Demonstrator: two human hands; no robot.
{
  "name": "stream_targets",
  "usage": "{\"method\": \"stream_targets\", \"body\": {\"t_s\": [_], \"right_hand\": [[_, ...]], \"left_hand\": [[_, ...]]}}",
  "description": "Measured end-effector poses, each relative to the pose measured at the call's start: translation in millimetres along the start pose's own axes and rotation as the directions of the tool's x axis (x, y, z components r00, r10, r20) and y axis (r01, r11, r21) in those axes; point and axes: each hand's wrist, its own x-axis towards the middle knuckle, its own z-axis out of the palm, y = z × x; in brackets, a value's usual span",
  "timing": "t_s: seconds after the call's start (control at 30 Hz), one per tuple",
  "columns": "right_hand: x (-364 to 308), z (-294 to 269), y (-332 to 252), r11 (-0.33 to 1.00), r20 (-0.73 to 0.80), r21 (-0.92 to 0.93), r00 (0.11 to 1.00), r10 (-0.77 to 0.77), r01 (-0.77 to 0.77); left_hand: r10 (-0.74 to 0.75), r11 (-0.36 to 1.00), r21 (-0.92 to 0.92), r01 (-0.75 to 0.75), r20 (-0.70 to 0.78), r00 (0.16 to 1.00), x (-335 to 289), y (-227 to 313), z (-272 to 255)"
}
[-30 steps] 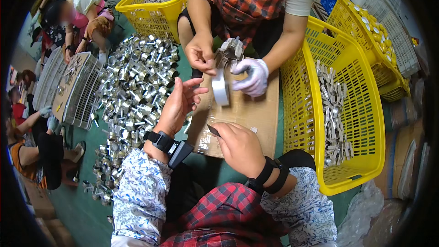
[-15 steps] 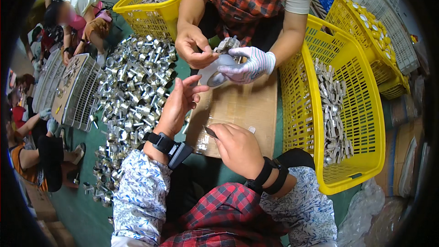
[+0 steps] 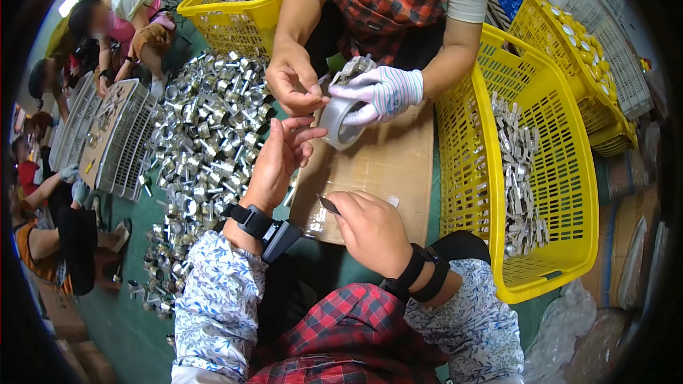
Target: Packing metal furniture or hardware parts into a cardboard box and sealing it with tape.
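Observation:
My left hand is raised over the cardboard's left edge, palm turned inward and fingers apart, with nothing seen in it. Its fingertips come close to a roll of clear tape held by a co-worker. My right hand is closed over the cardboard, and a thin dark blade-like piece sticks out from its fingers. Across from me, the co-worker's gloved hand holds the tape roll and some metal parts. The co-worker's bare hand pinches near the tape's edge.
A large heap of shiny metal fittings covers the floor on the left. At the right stands a yellow basket with flat metal parts. Another yellow basket is at the back. Other people work at a crate far left.
The co-worker's gloved hand has tilted the tape roll upright, and their bare hand has shifted slightly left and down. My hands have barely moved.

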Motion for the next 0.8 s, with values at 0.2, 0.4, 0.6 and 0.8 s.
{"method": "stream_targets", "body": {"t_s": [0.2,0.4,0.6,0.8], "right_hand": [[-0.1,-0.3,-0.5,1.0,0.014,-0.007,1.0,0.007,-0.007],[-0.7,-0.8,-0.3,1.0,0.009,-0.009,1.0,0.008,-0.008],[0.4,-0.2,-0.2,1.0,0.015,-0.015,1.0,0.006,-0.006],[2.6,1.2,-0.4,0.999,0.042,0.012,0.998,0.038,-0.039]], "left_hand": [[0.034,0.999,-0.021,-0.034,0.026,0.999,-0.3,-1.6,-3.1],[0.013,0.999,-0.051,-0.013,0.017,1.0,-0.5,-0.9,-0.1],[0.042,0.992,-0.121,-0.032,0.082,0.996,-1.7,0.3,0.0],[0.05,0.983,-0.18,-0.031,0.101,0.994,-0.5,-1.0,5.7]]}}
